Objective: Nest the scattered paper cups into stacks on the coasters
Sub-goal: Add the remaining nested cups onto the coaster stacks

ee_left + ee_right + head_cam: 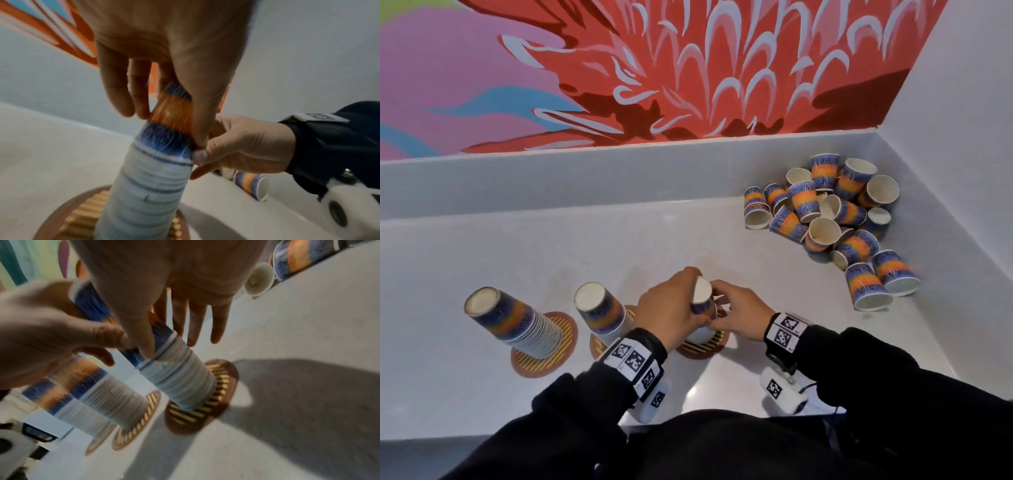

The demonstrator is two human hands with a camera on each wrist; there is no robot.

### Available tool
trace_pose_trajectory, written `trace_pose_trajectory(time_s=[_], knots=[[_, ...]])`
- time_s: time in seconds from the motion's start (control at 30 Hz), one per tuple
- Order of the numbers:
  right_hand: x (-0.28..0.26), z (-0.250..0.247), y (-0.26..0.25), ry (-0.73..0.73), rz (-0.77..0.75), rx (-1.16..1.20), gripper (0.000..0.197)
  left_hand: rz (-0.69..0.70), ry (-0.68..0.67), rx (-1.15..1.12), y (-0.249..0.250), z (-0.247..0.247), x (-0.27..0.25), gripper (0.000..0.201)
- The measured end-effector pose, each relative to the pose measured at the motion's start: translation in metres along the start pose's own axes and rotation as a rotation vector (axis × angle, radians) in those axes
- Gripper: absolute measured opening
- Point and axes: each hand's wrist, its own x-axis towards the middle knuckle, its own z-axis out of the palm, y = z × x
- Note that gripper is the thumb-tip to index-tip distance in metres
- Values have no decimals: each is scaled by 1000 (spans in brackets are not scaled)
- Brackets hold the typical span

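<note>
Three stacks of upturned blue-and-orange paper cups stand on round brown slatted coasters: a left stack [517, 318], a middle stack [602, 311] and a right stack [148, 194] on its coaster [702, 349]. Both hands are at the top cup [702, 294] of the right stack. My left hand [671, 308] grips that cup from the left, fingers [123, 91] curled round its side. My right hand [739, 311] pinches the cup's lower rim with its thumb [199, 154]; its other fingers [197, 321] reach past the stack [180, 382].
A loose pile of cups [832, 219] lies in the back right corner, with two more cups [873, 284] nearer me. A low white ledge and painted wall bound the white counter [482, 246] behind; a white wall bounds it on the right.
</note>
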Motion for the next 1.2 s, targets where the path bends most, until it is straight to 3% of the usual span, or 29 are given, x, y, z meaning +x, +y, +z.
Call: trace_pose_trajectory(time_s=[0.33, 0.63, 0.73, 0.8, 0.93, 1.03, 1.2], knots=[[3, 14, 20, 30, -14, -7, 68, -95, 71, -152, -9, 22, -4, 73], [2, 14, 16, 40, 30, -6, 66, -65, 33, -158, -11, 18, -1, 82], [-3, 7, 19, 46, 71, 12, 77, -58, 22, -203, -15, 20, 0, 90], [-9, -4, 24, 69, 105, 18, 80, -56, 22, -224, -18, 21, 0, 82], [-21, -39, 46, 181, 171, -76, 62, -66, 21, -209, -20, 19, 1, 69], [-31, -75, 73, 365, 230, -211, 49, -75, 15, -203, -17, 17, 2, 69], [-47, -139, 120, 622, 538, -511, 57, -72, 12, -210, -16, 16, 7, 72]])
